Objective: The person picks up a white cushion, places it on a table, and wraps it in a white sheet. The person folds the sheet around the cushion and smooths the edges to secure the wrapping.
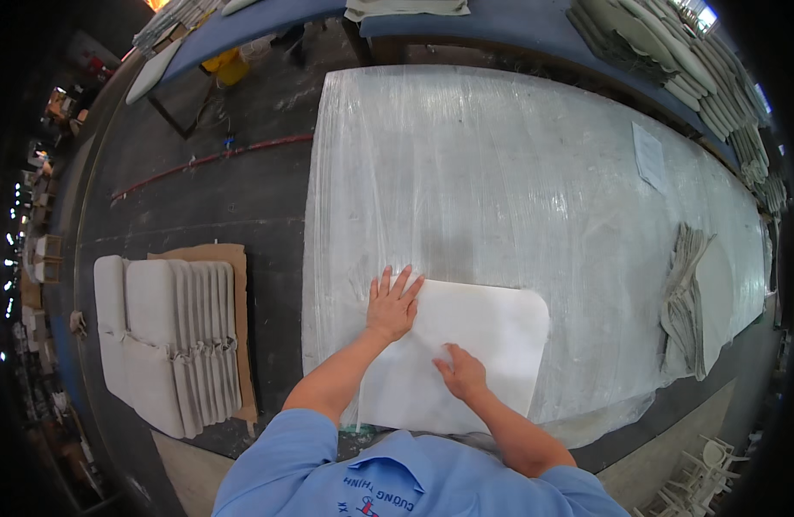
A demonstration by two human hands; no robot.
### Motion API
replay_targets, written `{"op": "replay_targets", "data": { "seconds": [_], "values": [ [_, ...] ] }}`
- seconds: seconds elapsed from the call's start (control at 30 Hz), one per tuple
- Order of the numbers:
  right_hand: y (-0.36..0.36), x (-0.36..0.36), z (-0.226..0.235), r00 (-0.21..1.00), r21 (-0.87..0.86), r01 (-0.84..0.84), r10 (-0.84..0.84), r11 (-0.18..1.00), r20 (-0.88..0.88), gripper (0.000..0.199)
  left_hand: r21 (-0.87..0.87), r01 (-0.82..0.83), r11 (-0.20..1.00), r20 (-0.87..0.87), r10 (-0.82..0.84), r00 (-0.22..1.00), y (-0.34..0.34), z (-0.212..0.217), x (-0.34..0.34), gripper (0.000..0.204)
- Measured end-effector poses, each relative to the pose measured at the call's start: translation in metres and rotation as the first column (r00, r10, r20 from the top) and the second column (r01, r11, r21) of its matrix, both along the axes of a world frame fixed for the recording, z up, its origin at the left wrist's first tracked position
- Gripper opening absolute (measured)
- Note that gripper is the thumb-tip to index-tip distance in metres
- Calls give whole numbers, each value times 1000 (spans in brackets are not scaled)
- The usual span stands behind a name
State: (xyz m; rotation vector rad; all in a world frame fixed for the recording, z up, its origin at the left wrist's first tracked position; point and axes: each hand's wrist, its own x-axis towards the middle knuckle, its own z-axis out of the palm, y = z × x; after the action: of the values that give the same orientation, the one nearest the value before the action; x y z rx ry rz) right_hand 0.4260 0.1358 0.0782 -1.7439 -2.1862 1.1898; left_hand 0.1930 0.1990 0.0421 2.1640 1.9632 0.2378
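Observation:
A flat white panel with rounded corners [491,332], perhaps a seat pad, lies in front of me on a large surface wrapped in clear plastic film [466,172]. My left hand [393,303] rests with spread fingers over the panel's far left corner, partly on the film. Over the middle of the panel is my right hand [462,375], its thumb and forefinger apart and its other fingers partly hidden. Neither hand grips anything. My body covers part of the panel's near edge.
Left on the floor stands a row of pale cushions [181,336] beside cardboard [240,345]. More pale covered pieces [703,302] stand at the wrapped surface's right end. A paper sheet [647,155] lies on the film. Blue-topped tables [500,24] with stacked pads [672,52] run behind.

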Motion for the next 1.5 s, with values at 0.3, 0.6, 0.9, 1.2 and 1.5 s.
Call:
{"op": "replay_targets", "data": {
  "seconds": [0.3,0.6,0.9,1.2,1.5],
  "values": [
    [-1,11,-14,997,20,-35,34,999,73,30,-30,-83,996,580,85,810,51,37,-25,41],
    [-7,8,-21,992,139,-49,32,989,126,34,-43,14,999,-25,-15,1000,33,11,19,50],
    [-2,6,-30,996,176,-43,27,983,91,33,-139,-337,931,451,363,816,5,-2,-24,44],
    [-1,16,-35,1000,168,8,-12,986,24,33,200,-140,970,267,84,960,27,16,-7,47],
    [-2,22,-33,1000,122,-12,10,992,19,33,-59,-34,998,-56,31,998,43,26,53,60]
  ]
}}
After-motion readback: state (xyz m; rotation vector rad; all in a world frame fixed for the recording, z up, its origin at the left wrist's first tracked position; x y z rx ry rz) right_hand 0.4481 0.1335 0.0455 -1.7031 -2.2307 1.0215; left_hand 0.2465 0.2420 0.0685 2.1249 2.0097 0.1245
